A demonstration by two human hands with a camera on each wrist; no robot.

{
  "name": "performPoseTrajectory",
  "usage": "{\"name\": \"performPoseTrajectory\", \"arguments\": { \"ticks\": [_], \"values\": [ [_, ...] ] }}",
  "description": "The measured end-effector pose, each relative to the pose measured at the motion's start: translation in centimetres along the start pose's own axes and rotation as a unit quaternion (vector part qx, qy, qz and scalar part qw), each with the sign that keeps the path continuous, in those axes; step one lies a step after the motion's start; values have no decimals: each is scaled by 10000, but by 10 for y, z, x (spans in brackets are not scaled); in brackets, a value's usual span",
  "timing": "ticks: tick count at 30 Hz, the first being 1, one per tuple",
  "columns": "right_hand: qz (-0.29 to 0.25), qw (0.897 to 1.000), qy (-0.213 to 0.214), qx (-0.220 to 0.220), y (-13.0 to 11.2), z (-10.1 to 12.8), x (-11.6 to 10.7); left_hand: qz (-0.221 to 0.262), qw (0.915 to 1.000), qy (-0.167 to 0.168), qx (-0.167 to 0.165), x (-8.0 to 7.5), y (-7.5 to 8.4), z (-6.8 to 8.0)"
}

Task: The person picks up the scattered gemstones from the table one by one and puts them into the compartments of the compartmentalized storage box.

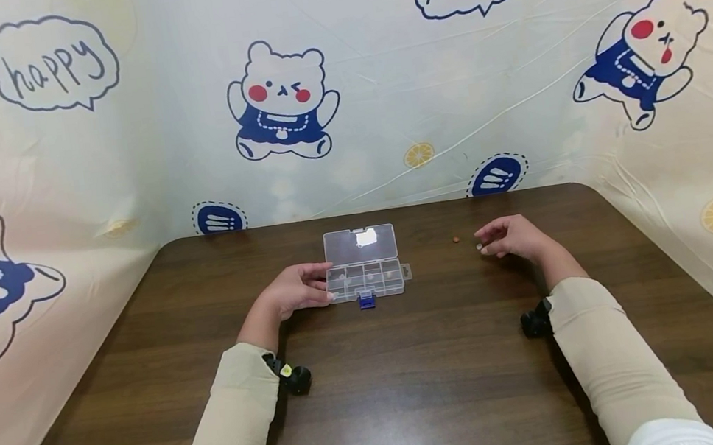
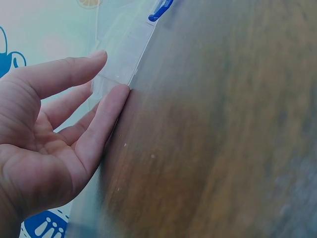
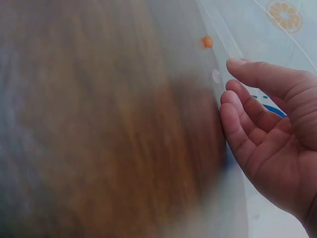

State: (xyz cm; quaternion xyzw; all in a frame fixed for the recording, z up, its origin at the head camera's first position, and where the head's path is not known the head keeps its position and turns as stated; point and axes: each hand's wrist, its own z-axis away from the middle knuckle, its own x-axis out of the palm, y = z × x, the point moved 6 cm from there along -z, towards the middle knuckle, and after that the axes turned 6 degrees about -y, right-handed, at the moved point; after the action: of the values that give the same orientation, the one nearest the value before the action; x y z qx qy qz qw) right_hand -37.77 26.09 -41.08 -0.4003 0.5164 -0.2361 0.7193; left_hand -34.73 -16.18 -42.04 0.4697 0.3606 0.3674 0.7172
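**Two hands at a clear compartment box and two small beads**

Here, nearest the viewer, two forearms in beige sleeves [image 1: 234, 423] lie on the dark brown wooden counter [image 1: 417, 393], each with a small black wrist camera strapped on. Farther in, the left hand [image 1: 295, 293] rests on its side against the left end of the small clear plastic compartment box [image 1: 365, 279]. Its grip is relaxed and mostly open: in the left wrist view the thumb [image 2: 74, 69] lies along the top of the box's edge and the straight fingers [image 2: 106, 119] press on the box's side, steadying it without closing around it. The box sits near the middle of the counter with its clear lid [image 1: 360, 244] folded back and a blue latch [image 1: 367, 300] at the front; small pale pieces lie in its compartments, too small to tell apart.

The right hand [image 1: 510, 237], well apart from the box, rests on the counter with fingers loosely curled and its grip holding nothing. A small white round bead [image 3: 216, 75] lies just off its fingertips, and a small orange round bead [image 3: 207, 41] lies a little beyond. Behind the counter hangs a pale cloth backdrop [image 1: 382, 100] printed with cartoon bears.
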Motion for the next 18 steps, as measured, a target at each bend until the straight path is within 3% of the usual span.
{"name": "performPoseTrajectory", "arguments": {
  "ticks": [18],
  "values": [
    [582, 9979, 117, 241, 6, -9, -1, -3, 10000, 3, -74, -1, 0, 1]
  ]
}}
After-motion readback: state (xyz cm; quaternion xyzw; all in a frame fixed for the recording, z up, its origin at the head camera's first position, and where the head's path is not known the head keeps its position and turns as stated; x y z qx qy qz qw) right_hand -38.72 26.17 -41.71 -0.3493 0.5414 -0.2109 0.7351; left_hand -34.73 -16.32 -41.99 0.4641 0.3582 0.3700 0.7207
